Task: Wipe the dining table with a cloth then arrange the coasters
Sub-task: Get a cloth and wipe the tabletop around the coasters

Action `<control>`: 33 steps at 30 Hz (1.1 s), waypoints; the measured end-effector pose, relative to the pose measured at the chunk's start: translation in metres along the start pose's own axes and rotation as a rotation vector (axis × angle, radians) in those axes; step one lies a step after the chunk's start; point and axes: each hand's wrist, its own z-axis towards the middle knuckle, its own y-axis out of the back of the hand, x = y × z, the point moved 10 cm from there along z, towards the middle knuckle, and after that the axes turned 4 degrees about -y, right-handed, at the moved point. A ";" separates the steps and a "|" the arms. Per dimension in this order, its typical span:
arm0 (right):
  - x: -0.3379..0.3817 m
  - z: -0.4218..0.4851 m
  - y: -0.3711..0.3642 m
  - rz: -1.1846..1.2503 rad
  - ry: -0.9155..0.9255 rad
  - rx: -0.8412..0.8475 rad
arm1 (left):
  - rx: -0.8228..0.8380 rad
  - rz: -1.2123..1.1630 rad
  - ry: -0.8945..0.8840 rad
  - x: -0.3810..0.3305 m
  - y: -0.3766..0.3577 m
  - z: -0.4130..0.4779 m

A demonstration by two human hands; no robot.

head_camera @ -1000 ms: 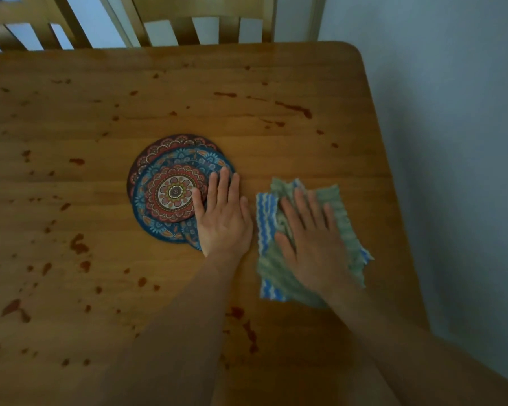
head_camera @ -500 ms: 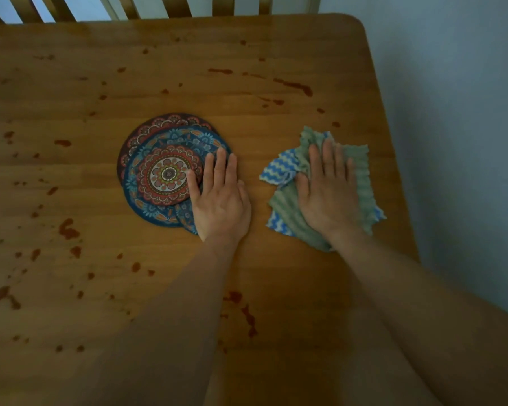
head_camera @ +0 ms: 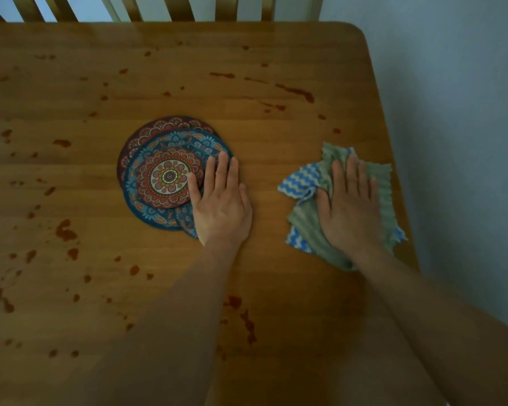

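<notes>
Since the frame half a second earlier, the right hand (head_camera: pixel 349 209) and the cloth (head_camera: pixel 383 183) under it had slid a little toward the near side and the right edge of the table (head_camera: pixel 276 54); the left hand (head_camera: pixel 222 209) and the coasters (head_camera: pixel 165 177) had stayed in place. I recorded the right hand lying flat on the crumpled green and blue-zigzag cloth, fingers straight and slightly spread. The left hand was flat as well, its fingertips on the right rim of the coasters, which lay as an overlapping round pile at mid-table. Reddish-brown stains (head_camera: pixel 296 90) dotted the wood on the far, left and near sides. Chair slats (head_camera: pixel 170 7) stood beyond the far edge.
</notes>
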 end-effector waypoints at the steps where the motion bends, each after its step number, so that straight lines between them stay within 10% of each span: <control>1: 0.008 0.008 0.000 0.007 -0.013 0.001 | -0.002 -0.002 -0.001 0.000 0.000 0.000; 14: 0.051 -0.067 -0.013 -0.029 0.381 0.032 | 0.008 0.015 -0.002 0.000 -0.001 0.000; 25: -0.023 0.035 0.011 0.119 -0.124 -0.116 | -0.013 0.004 0.003 0.000 -0.001 0.000; 33: 0.034 0.092 0.002 0.060 -0.017 -0.007 | -0.039 -0.010 -0.002 0.001 0.000 -0.001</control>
